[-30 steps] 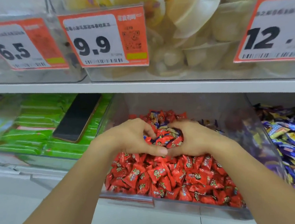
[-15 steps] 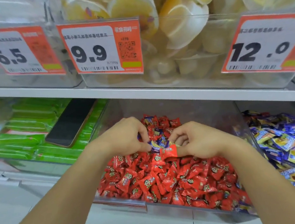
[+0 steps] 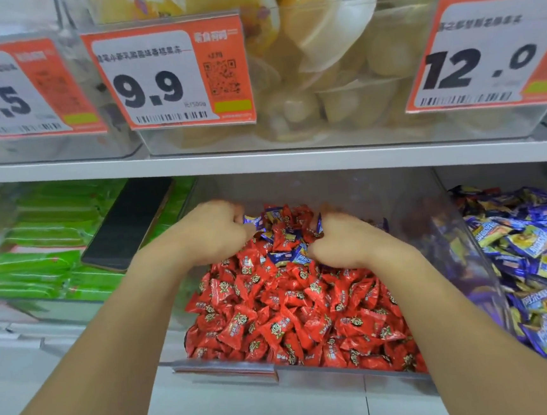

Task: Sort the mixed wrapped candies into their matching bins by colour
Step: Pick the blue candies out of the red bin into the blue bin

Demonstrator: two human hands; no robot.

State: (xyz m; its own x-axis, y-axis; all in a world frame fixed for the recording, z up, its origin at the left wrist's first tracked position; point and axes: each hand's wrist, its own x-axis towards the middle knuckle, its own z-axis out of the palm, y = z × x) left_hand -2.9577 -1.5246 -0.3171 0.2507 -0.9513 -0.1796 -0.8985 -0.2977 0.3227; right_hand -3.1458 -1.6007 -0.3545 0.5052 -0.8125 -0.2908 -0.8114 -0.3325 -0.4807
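Hands: left hand (image 3: 213, 234) and right hand (image 3: 341, 242) apart, both curled, each pinching blue candy, blurred
Left hold: blue candy (image 3: 253, 221) at fingertips
Right hold: blue wrapper (image 3: 319, 225) sticking up, mostly hidden by fingers
Stray blues: blue candies (image 3: 289, 257) on red pile between hands
Red bin: clear bin (image 3: 346, 371) of red candies (image 3: 295, 318), under both hands
Blue bin: blue candy bin (image 3: 534, 260) right, cut off

Red candies (image 3: 291, 308), blue candies (image 3: 534, 250), orange price tags (image 3: 168, 74)
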